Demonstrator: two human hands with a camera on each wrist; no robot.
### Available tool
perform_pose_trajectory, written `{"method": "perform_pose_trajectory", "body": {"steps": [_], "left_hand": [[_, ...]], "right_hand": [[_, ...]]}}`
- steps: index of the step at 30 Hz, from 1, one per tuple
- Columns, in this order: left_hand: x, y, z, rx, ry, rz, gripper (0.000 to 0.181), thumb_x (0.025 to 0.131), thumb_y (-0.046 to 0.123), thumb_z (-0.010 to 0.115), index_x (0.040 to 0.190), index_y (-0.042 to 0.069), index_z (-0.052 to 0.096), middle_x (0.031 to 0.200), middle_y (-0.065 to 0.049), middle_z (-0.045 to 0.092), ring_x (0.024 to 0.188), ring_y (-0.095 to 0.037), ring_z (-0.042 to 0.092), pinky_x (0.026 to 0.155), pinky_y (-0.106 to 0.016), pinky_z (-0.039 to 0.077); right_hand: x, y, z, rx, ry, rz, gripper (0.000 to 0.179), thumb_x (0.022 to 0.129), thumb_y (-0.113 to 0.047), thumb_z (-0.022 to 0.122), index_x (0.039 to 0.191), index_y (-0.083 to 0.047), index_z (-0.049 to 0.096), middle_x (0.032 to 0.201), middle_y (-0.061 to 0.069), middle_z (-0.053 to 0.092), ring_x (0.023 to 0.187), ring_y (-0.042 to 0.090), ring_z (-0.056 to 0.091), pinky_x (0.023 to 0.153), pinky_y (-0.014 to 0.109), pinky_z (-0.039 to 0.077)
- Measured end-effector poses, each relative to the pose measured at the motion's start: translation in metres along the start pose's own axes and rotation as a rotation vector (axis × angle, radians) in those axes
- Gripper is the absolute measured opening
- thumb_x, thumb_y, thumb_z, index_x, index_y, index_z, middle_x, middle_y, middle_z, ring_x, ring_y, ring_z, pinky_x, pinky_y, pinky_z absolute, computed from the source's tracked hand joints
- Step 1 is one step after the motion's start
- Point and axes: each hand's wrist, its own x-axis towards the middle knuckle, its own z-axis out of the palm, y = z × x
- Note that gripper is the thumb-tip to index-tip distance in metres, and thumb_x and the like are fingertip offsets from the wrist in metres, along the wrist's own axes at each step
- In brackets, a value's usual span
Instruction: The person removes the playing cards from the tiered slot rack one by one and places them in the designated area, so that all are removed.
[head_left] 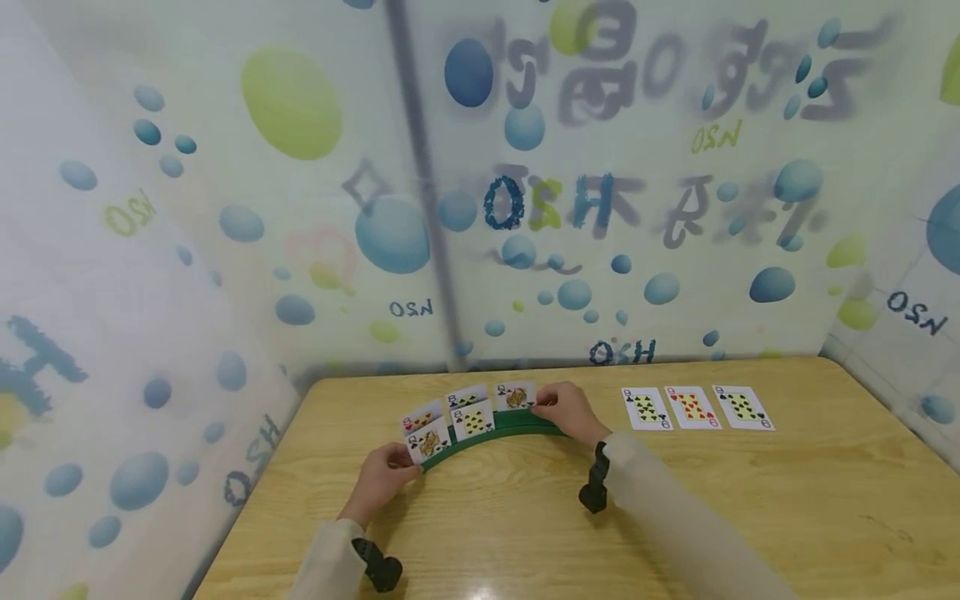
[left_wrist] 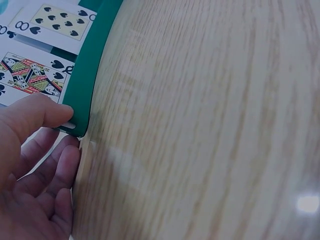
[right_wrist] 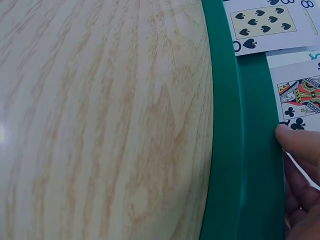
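A curved green card holder [head_left: 517,423] rests on the table with playing cards standing in two rows. My left hand [head_left: 384,479] grips its left end, thumb over the green edge and fingers curled behind, beside the queen of spades [left_wrist: 32,75]. Next to that queen stands the eight of spades [head_left: 474,421]. Behind them are a red-suited card [head_left: 422,417] and another black eight [head_left: 467,395], both partly covered. At the back row's right, my right hand [head_left: 570,410] pinches the lower corner of the queen of clubs [right_wrist: 300,97]; its fingers are partly hidden behind the card.
Three cards lie flat in a row to the right: a black one [head_left: 646,408], a red one [head_left: 693,407] and another black one [head_left: 743,407]. The wooden table [head_left: 510,517] ends at a patterned curtain wall [head_left: 525,325] behind it.
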Motion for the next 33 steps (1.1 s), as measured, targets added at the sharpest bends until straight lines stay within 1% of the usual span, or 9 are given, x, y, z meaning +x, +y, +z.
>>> {"method": "perform_pose_trajectory", "body": {"steps": [7,12,16,19,23,29,32,33], "left_hand": [[0.001,-0.001,0.001,-0.004,0.006,0.012,0.029,0.077,0.005,0.069,0.101,-0.007,0.059,0.087,-0.009,0.06,0.078,-0.019,0.054,0.066,-0.03,0.044],[0.001,-0.001,0.001,-0.007,0.003,0.014,0.028,0.077,0.005,0.068,0.101,-0.007,0.059,0.087,-0.009,0.06,0.078,-0.019,0.053,0.066,-0.03,0.044],[0.001,-0.001,0.0,-0.014,0.0,0.011,0.028,0.077,0.004,0.068,0.101,-0.007,0.059,0.088,-0.009,0.06,0.078,-0.02,0.053,0.066,-0.031,0.044],[0.0,-0.001,0.001,-0.018,0.0,0.005,0.028,0.077,0.004,0.068,0.102,-0.006,0.059,0.088,-0.009,0.059,0.078,-0.019,0.053,0.066,-0.03,0.044],[0.001,-0.002,0.001,-0.012,0.002,0.008,0.029,0.077,0.004,0.068,0.102,-0.006,0.059,0.088,-0.009,0.06,0.078,-0.019,0.053,0.066,-0.03,0.044],[0.0,-0.002,0.0,-0.003,0.002,0.008,0.029,0.077,0.005,0.068,0.102,-0.007,0.059,0.088,-0.009,0.06,0.078,-0.019,0.054,0.066,-0.031,0.044],[0.001,-0.002,0.0,-0.004,0.003,0.009,0.029,0.077,0.005,0.068,0.102,-0.007,0.059,0.088,-0.009,0.06,0.078,-0.02,0.054,0.066,-0.03,0.044],[0.001,-0.003,0.001,-0.001,0.003,0.011,0.029,0.077,0.005,0.068,0.102,-0.007,0.059,0.088,-0.009,0.06,0.078,-0.019,0.054,0.066,-0.03,0.044]], "right_hand": [[0.002,0.007,-0.003,0.019,-0.012,-0.007,0.004,0.082,-0.009,0.067,0.083,-0.005,0.068,0.077,0.0,0.062,0.07,0.013,0.055,0.064,0.03,0.046],[0.001,0.006,-0.008,0.035,-0.022,-0.004,0.007,0.082,-0.01,0.067,0.086,-0.004,0.068,0.08,0.002,0.063,0.073,0.015,0.057,0.066,0.031,0.047],[-0.001,0.005,-0.013,0.059,-0.001,0.01,0.01,0.082,-0.01,0.067,0.088,-0.002,0.067,0.082,0.003,0.063,0.076,0.016,0.059,0.068,0.032,0.047],[-0.003,0.004,-0.017,0.07,0.012,0.001,0.01,0.083,-0.01,0.067,0.088,-0.002,0.067,0.082,0.003,0.064,0.076,0.017,0.059,0.067,0.032,0.048],[-0.007,0.002,-0.025,0.076,0.016,-0.008,0.01,0.083,-0.01,0.066,0.088,-0.001,0.067,0.082,0.004,0.064,0.075,0.019,0.059,0.066,0.032,0.048],[-0.01,0.004,-0.042,0.07,0.003,0.005,0.01,0.085,-0.012,0.064,0.087,-0.003,0.066,0.081,0.004,0.063,0.075,0.018,0.059,0.065,0.033,0.047],[-0.013,0.008,-0.052,0.078,-0.004,0.003,0.01,0.086,-0.013,0.063,0.089,-0.003,0.064,0.084,0.005,0.063,0.078,0.02,0.059,0.067,0.034,0.046],[-0.015,0.008,-0.056,0.087,-0.005,0.004,0.011,0.087,-0.013,0.062,0.089,-0.003,0.064,0.085,0.007,0.064,0.079,0.023,0.06,0.068,0.035,0.047]]}}
